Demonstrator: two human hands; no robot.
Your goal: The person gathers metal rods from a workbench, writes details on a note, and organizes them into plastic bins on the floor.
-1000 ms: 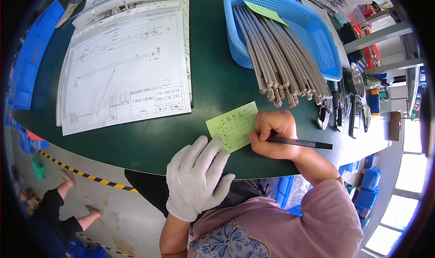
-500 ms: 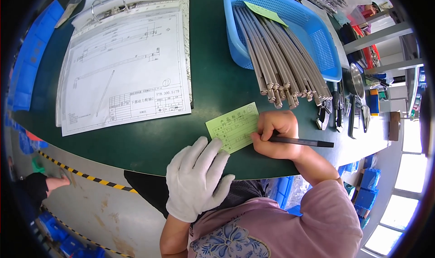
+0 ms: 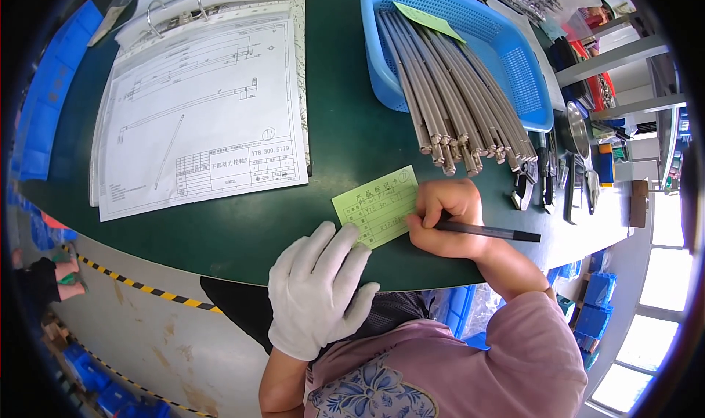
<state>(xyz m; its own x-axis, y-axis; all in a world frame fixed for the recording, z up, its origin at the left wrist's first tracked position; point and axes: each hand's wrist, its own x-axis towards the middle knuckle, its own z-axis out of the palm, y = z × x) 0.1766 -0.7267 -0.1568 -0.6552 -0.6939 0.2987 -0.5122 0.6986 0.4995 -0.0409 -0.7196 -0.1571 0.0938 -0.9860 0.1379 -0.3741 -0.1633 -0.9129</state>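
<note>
Head cam view, and the right hand [image 3: 448, 218] is bare and curled up tight around a black pen [image 3: 492, 231], thumb and fingers pinching it low down, with the back end poking out to the right. Its fingers sit on the right side of a green card [image 3: 376, 209], which lies flat and a bit tilted on the dark green desk [image 3: 220, 249]. Can't really tell if the tip is touching the card, since the fingers hide it. The left hand [image 3: 312, 289] wears a white glove, fingers mostly straight and slightly apart, thumb out to the side, fingertips resting on the card's lower left. It's not gripping anything. Just beyond the card there's a blue basket [image 3: 530, 73] with a bunch of metal rods [image 3: 459, 98] sticking out of it.

Compared with half a second ago, both hands and the card look basically the same. The passer-by [image 3: 44, 282] on the floor has moved further left, though.
</note>
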